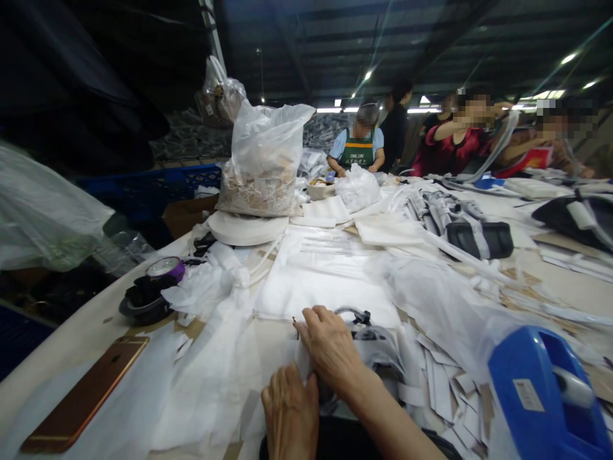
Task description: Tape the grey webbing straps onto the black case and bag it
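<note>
- Right hand (330,348) flat on a clear bag (378,348), fingers spread and pressing down, pinching nothing.
- Left hand (290,412) just behind and left of it, knuckles up, fingers curled loosely onto the white sheet (211,377); no real grip visible, thumb side touching the right wrist.
- Bag directly under and right of the right hand, long axis running left to right across the table (71,345); dark strap or cord (357,314) inside, just beyond the fingertips.
- Right hand nearer the bag; left hand at its near-left corner.
- Larger white bag (325,281) lying flat beyond the fingers, printed lines near its far edge, too small to read.
- Phone (86,396) well to the left, face down, long axis pointing away.
- Blue tape dispenser (546,396) at near right, small white label on its side, unreadable.
- Paper strips (450,390) scattered between bag and dispenser.
- Green apron (357,152) on a person across the table, white lettering, seemingly "OMLUN", not certain.
</note>
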`<state>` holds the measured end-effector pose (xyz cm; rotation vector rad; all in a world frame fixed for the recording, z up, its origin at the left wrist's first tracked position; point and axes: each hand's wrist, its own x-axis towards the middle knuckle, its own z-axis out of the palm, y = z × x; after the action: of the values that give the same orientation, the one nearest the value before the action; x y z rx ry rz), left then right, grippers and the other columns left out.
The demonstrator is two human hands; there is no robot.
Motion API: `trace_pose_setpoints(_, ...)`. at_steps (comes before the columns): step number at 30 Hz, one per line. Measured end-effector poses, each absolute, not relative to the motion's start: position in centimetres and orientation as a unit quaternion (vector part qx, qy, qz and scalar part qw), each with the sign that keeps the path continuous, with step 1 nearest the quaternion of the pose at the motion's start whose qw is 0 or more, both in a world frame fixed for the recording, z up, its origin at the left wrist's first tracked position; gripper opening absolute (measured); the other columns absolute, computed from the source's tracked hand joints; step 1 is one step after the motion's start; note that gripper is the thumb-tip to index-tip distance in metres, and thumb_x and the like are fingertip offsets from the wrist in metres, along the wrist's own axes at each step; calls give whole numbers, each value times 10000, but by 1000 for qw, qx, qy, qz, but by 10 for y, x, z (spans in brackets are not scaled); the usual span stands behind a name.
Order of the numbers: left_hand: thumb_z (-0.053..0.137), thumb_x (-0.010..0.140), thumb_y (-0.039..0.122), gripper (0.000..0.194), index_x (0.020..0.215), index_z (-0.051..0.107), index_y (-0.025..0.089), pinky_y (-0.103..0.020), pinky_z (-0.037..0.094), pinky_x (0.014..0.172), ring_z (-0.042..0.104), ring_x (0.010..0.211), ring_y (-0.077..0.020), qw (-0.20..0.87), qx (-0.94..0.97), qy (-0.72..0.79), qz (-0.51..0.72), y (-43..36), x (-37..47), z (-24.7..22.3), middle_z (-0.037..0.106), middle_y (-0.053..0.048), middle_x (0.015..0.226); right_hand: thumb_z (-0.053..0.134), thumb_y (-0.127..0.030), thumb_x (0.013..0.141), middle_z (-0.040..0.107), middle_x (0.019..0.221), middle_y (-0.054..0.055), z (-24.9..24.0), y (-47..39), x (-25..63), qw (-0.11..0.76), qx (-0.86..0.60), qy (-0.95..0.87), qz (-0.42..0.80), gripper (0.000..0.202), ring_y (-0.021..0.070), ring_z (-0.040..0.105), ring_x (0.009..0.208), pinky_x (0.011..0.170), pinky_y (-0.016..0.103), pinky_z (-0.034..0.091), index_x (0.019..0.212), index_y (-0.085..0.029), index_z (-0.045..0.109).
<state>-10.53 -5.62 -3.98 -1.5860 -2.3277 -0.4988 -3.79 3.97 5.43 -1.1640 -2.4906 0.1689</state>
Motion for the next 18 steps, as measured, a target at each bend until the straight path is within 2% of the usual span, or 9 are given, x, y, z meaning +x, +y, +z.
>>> trace_pose_setpoints(2, 372, 889, 227, 223, 1040, 474, 98, -369, 445, 697, 582, 832, -240, 155, -542, -801, -205, -56, -106, -38, 613, -116, 914, 466, -289, 887, 628, 1106, 94, 51, 13, -5, 269, -362, -893, -7, 270, 202, 588, 949, 789, 316, 399, 1100, -167, 579)
trace_pose_setpoints(4, 374, 891, 241, 317, 1163, 398, 79, -377, 465, 731, 578, 922, -249, 158, -526, -799, -245, -56, -107, -38, 593, -147, 1033, 448, -287, 888, 650, 1087, 71, 31, -13, 27, 345, -281, -887, -118, 306, 179, 568, 1001, 876, 306, 364, 1127, -145, 575)
trace_pose_setpoints(7, 371, 899, 258, 355, 1219, 352, 104, -380, 481, 749, 570, 984, -256, 143, -536, -786, -271, -57, -108, -35, 578, -148, 1087, 427, -449, 873, 682, 1021, 62, -10, -37, 56, 337, -231, -884, -227, 396, 192, 568, 987, 943, 333, 315, 1075, -166, 617)
trace_pose_setpoints(10, 390, 893, 262, 346, 1184, 392, 76, -404, 491, 737, 568, 973, -286, 164, -536, -781, -275, -58, -106, -23, 572, -176, 1076, 448, -443, 839, 648, 1110, 87, -37, -43, 59, 312, -267, -881, -236, 436, 224, 535, 1066, 1015, 391, 243, 1147, -168, 585)
trace_pose_setpoints(12, 416, 883, 274, 377, 1190, 401, 55, -437, 482, 785, 540, 1021, -305, 195, -535, -764, -303, -55, -99, -9, 548, -199, 1122, 451, -433, 830, 631, 1145, 95, -43, -42, 55, 313, -269, -879, -237, 453, 226, 521, 1098, 1048, 405, 204, 1176, -165, 566)
trace_pose_setpoints(15, 359, 889, 179, 317, 1165, 468, 66, -426, 432, 916, 506, 1092, -261, 108, -621, -717, -296, -36, -79, 19, 550, -178, 1155, 413, -461, 844, 658, 1097, 77, -51, -38, 50, 346, -256, -868, -246, 437, 221, 568, 1045, 1082, 417, 175, 1117, -175, 601)
trace_pose_setpoints(18, 292, 844, 21, 370, 1082, 564, 101, -365, 428, 926, 532, 1062, -207, -19, -691, -689, -219, 0, -61, 41, 591, -144, 1111, 460, -364, 844, 709, 957, 33, -73, -33, 41, 422, -277, -823, -258, 292, 201, 644, 893, 1082, 418, 231, 1017, -211, 641)
